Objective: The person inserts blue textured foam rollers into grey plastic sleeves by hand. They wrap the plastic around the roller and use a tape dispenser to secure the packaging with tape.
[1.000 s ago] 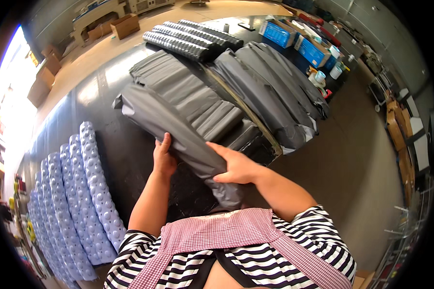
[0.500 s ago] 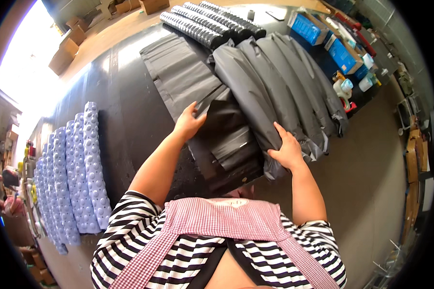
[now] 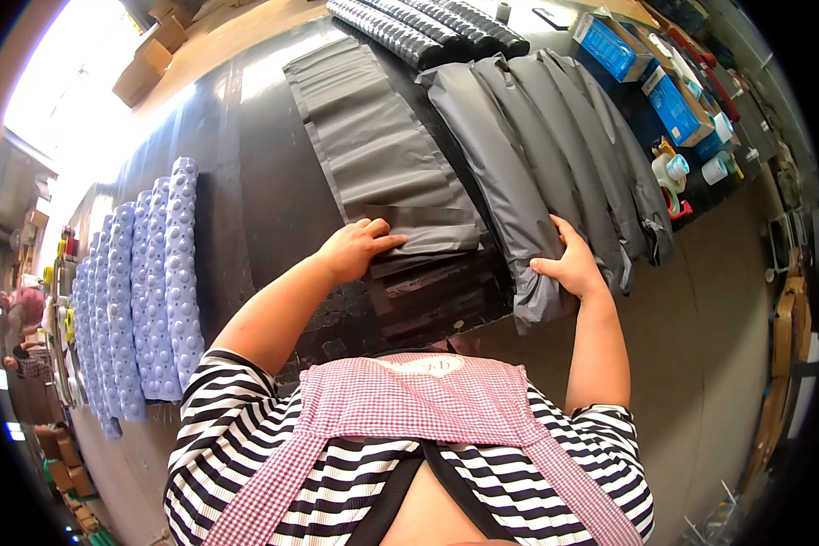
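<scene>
A flat grey plastic mailing bag (image 3: 373, 136) lies lengthwise on the black table, its near end folded over. My left hand (image 3: 359, 247) is closed on the left side of that near end, fingertips pressed together on the plastic. To the right lie several filled, long grey bags (image 3: 564, 136) side by side. Over the near end of the leftmost filled bag (image 3: 496, 164) rests my right hand (image 3: 573, 264), thumb and fingers apart against its side. What is inside the filled bags is hidden.
Rolled blue bubble-textured mats (image 3: 182, 273) stand in a row at the left. Dark patterned rolls (image 3: 400, 32) lie at the far side. Blue boxes (image 3: 614, 50), tape rolls (image 3: 672, 173) and bottles crowd the right table edge. A brown carton (image 3: 146, 73) sits beyond the table.
The flat bag now lies smoother and apart from the filled bags, its near end folded over. My left hand has come slightly nearer and closed on it; the right has shifted slightly right.
</scene>
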`<state>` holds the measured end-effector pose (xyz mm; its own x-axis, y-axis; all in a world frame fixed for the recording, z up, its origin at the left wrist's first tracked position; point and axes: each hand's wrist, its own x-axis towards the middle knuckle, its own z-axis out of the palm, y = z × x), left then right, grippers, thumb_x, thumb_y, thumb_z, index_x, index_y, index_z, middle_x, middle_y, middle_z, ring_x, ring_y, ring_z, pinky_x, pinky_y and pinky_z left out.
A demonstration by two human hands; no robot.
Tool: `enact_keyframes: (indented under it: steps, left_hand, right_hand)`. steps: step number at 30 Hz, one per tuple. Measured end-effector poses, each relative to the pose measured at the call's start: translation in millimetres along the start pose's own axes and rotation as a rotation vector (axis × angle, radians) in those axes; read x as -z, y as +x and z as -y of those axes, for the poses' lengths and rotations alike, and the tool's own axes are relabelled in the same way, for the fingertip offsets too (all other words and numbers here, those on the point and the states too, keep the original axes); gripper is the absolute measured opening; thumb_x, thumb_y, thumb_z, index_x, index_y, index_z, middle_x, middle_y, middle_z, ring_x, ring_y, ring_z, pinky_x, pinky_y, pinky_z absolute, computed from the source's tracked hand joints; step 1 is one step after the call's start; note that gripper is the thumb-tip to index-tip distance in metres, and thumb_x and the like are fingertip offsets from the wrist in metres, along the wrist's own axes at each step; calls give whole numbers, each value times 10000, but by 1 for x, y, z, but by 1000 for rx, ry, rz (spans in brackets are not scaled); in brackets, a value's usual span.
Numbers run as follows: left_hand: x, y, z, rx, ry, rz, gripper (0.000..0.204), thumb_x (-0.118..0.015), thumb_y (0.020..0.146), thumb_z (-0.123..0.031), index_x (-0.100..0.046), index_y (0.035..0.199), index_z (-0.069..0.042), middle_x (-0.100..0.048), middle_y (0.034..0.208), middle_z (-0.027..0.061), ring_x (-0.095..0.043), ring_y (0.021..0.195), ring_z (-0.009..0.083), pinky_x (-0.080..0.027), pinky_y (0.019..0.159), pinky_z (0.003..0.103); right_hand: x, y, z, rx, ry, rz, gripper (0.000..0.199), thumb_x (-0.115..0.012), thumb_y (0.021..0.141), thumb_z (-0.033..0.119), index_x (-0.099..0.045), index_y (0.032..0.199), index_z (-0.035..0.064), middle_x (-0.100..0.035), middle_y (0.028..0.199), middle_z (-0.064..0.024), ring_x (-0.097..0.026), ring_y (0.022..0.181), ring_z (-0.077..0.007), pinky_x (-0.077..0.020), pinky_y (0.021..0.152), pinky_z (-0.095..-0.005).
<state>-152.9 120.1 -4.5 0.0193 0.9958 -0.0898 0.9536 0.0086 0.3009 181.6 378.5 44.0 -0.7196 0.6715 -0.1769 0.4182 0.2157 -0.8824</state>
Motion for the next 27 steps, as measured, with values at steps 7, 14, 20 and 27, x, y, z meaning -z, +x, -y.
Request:
enact_keyframes:
  steps: [7, 14, 20, 27]
  left_hand:
    - [6, -46, -64, -466, -207, -88, 421, -729, 709, -110, -742, 1123, -187, -588, 1387, 138, -608, 1062, 322, -517, 920, 473]
    - [-28, -60, -55, 178, -628, -772, 277, -681, 909, -188, -661, 1161, -77, -664, 1097, 73, -651, 884, 209, -544, 771, 337]
    - [-27, 5, -17, 1171, -1568, -607, 749, -671, 974, -364, -318, 1536, -17, -455, 1484, 176, -486, 1319, 295, -424, 1039, 462]
    - [-11, 22, 14, 1066, -1815, -428, 606, -782, 896, -249, -551, 1303, 135, -640, 1263, 271, -637, 1164, 345, -525, 938, 461]
  right_hand:
    - [-37, -15, 40, -110, -671, 17, 937, -840, 725, 335, -413, 1531, 119, -552, 1397, -180, -535, 1298, -350, -439, 1089, -438]
    - [-85, 55, 101, 393, -188, 123, 499, -690, 925, 202, -576, 1363, -10, -611, 1352, -205, -593, 1233, -370, -462, 1054, -400]
    - [-161, 161, 50, 47, -489, 147, 849, -654, 941, 421, -249, 1598, 69, -299, 1619, -208, -268, 1506, -354, -286, 1214, -441]
    - [-192, 153, 53, -102, -702, 143, 1009, -782, 825, 416, -244, 1595, 47, -399, 1508, -263, -384, 1396, -431, -340, 1180, -435]
